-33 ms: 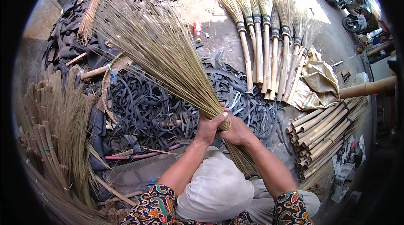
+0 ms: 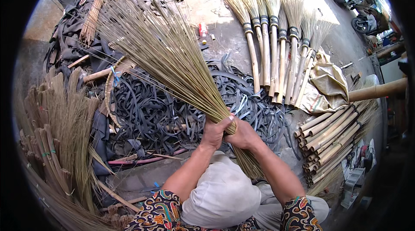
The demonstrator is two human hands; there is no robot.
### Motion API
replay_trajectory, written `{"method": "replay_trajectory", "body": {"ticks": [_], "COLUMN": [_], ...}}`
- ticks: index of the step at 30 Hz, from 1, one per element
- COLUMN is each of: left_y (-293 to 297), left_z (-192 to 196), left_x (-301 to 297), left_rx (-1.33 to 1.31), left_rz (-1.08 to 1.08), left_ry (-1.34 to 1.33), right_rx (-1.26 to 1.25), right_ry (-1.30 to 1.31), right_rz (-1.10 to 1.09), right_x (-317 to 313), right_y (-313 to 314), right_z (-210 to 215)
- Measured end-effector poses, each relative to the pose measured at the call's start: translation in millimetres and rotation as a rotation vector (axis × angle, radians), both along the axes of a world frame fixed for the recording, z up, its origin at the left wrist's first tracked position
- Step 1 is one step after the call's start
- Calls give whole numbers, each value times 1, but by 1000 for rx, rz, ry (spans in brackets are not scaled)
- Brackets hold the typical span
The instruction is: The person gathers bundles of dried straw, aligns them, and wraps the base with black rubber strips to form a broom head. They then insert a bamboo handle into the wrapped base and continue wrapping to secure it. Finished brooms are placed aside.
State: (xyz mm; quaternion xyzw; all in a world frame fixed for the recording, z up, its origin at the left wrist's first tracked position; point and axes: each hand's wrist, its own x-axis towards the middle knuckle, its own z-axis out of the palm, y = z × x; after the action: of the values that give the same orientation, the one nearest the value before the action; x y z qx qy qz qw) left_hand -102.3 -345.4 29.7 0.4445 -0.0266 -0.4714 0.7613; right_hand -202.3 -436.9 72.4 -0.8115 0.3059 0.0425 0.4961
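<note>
A thick bundle of thin broom bristles (image 2: 181, 71) slants across the middle, its loose ends fanned out at the upper left. My left hand (image 2: 213, 133) is closed around its narrow part. Right against it, my right hand (image 2: 243, 135) grips the same bundle from the other side. The short butt ends of the bristles (image 2: 248, 164) stick out below my hands, beside my knee in light trousers (image 2: 220, 192). Beneath the bundle lies a tangled heap of dark rubber strips (image 2: 151, 110), partly within a woven basket whose rim (image 2: 108, 97) shows at the left.
Several brooms with bamboo handles (image 2: 273, 58) lie in a row at the far right, beside a crumpled sack (image 2: 326, 79). Stacked bamboo-handled pieces (image 2: 328, 140) lie nearer on the right. More bristle bundles (image 2: 60, 131) stand at the left. A small red-and-white bottle (image 2: 203, 32) is farther off.
</note>
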Motion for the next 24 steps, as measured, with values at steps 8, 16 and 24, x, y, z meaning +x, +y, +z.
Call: {"method": "replay_trajectory", "body": {"ticks": [8,16,24], "left_y": [1,3,10], "left_z": [-5,-13,-9], "left_x": [4,-5,3], "left_rx": [53,0,-30], "left_rz": [-56,-56,-203], "left_ry": [36,49,43], "right_rx": [-15,-22,39], "right_ry": [15,90,75], "right_rz": [-29,-78,-6], "right_x": [0,-6,-14], "right_y": [3,4,-3], "right_z": [-8,-12,-12]}}
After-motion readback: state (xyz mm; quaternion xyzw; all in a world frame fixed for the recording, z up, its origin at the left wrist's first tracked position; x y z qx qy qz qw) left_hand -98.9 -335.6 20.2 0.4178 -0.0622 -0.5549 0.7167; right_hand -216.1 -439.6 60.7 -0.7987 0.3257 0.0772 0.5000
